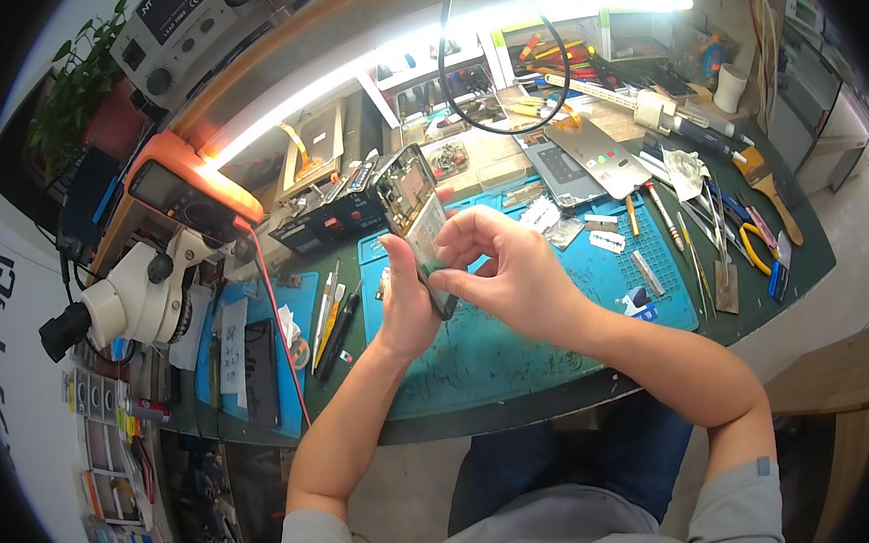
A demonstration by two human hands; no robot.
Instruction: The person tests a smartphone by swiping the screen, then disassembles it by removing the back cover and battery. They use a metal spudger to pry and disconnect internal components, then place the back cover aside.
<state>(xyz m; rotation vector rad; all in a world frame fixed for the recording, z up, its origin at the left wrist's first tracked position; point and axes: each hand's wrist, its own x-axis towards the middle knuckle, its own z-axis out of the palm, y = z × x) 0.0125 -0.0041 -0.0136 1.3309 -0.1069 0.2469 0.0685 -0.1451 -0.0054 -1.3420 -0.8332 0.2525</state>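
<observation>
An opened smartphone [404, 196], its inner parts showing, is held upright and tilted above the blue silicone mat [519, 356]. My left hand [405, 308] grips it from the left side and below, thumb along its edge. My right hand [494, 273] is at the phone's lower right, fingers curled and thumb touching its lower part; whether it grips anything besides the phone I cannot make out. A black instrument box [322, 224] stands behind the phone.
A microscope [118, 301] and orange multimeter [181, 187] crowd the left, near slim tools [336, 327] and a red cable [272, 301]. Metal plates [607, 156], pliers [756, 242], brushes [778, 201] and blades [607, 241] lie at the right. A black cable loop [505, 128] hangs at the back.
</observation>
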